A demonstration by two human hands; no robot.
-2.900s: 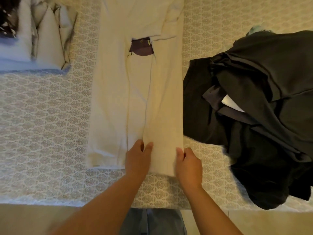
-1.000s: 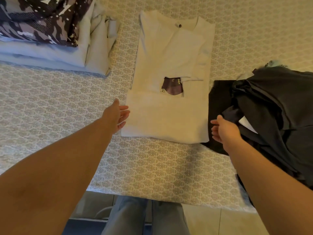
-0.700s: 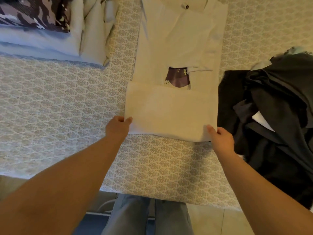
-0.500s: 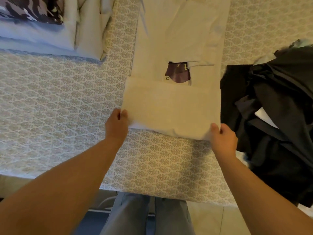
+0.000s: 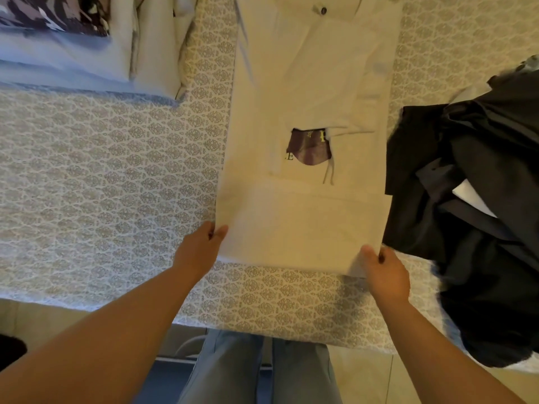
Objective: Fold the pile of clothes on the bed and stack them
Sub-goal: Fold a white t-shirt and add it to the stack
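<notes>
1. The left hand [image 5: 201,252] pinches the near left corner of the white shirt [image 5: 306,170]; its thumb lies on top of the cloth and the other fingers [image 5: 208,228] curl under the edge.
2. The right hand [image 5: 385,275] pinches the near right corner of the same shirt the same way, thumb on top and fingers tucked beneath the fold.
3. Both bare forearms reach in from the near edge of the view, one to each corner, with the shirt's near edge stretched between the hands.
4. The white shirt lies lengthwise on the bed [image 5: 102,176], collar at the far end and sides folded inward. Its lower part is doubled up over the body, and the near edge seems slightly lifted off the cover.
5. A dark purple print [image 5: 309,150] shows in a gap between the folded-in sleeve and the doubled-up lower part.
6. Just right of the shirt, touching its side, sits a heap of dark clothes [image 5: 478,199], unfolded and rumpled, with a small white label showing among them.
7. At the far left corner stands a stack of folded clothes [image 5: 87,45]: pale pieces below, a camouflage-patterned one on top, well apart from the shirt.
8. The bed wears a pale cover with a grey ornamental pattern. Below its near edge, the person's jeans [image 5: 256,371] are visible above the floor.
</notes>
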